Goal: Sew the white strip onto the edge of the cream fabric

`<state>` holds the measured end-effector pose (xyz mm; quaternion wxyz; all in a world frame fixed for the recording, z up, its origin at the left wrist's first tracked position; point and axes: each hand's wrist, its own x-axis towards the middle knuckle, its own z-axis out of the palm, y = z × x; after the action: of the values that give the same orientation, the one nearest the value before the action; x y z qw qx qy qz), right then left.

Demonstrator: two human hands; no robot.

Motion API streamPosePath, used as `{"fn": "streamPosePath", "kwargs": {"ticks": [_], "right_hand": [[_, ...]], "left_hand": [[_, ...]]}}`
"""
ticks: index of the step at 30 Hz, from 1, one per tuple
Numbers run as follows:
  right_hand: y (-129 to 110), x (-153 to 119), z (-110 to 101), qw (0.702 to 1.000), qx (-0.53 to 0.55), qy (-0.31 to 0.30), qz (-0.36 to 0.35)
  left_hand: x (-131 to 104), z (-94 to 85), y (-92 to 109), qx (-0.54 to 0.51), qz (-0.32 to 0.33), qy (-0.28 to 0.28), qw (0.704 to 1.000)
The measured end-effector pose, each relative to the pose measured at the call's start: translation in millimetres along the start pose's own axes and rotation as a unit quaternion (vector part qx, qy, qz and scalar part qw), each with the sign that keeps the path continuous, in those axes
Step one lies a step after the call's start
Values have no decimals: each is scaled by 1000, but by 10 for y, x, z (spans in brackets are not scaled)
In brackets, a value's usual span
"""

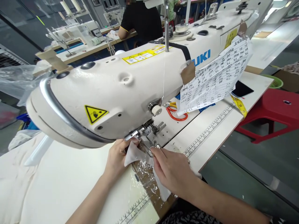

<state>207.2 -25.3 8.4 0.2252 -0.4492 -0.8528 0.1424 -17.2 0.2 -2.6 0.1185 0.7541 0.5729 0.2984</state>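
Observation:
A large white sewing machine [102,90] fills the middle of the view, its needle and presser area [148,132] low under the head. Thin white fabric [137,155] lies just in front of that area. My left hand [118,155] is closed on the fabric's left side, its fingertips partly hidden behind cloth and machine head. My right hand [171,169] pinches the fabric's right edge close to the metal parts by the needle; a strip of the cloth hangs down below this hand.
Red-handled scissors [178,117] lie behind the needle area. A handwritten paper sheet [215,74] is taped to the machine arm. A phone [243,89], a yellow tape measure [239,105] and a red stool [273,112] are at right. Another person [142,21] sits beyond the machine.

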Motion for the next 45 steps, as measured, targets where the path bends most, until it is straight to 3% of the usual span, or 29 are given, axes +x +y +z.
{"fn": "streamPosePath", "kwargs": {"ticks": [5, 11, 18, 25, 35, 45], "right_hand": [[6, -32, 23, 1000, 5, 4, 0], [2, -47, 32, 1000, 21, 20, -8], [2, -7, 53, 999, -15, 36, -14], [12, -30, 67, 999, -23, 32, -29], [5, -31, 74, 1000, -23, 2, -20], [15, -42, 90, 999, -35, 6, -33]], "left_hand": [[17, -9, 16, -5, -19, -7, 1000], [19, 11, 31, 8, 14, 10, 1000], [14, 26, 66, 13, 9, -1, 1000], [58, 31, 71, -1, -30, -19, 999], [125, -44, 135, -108, -82, -47, 990], [120, -24, 155, -34, -67, -43, 996]]}}
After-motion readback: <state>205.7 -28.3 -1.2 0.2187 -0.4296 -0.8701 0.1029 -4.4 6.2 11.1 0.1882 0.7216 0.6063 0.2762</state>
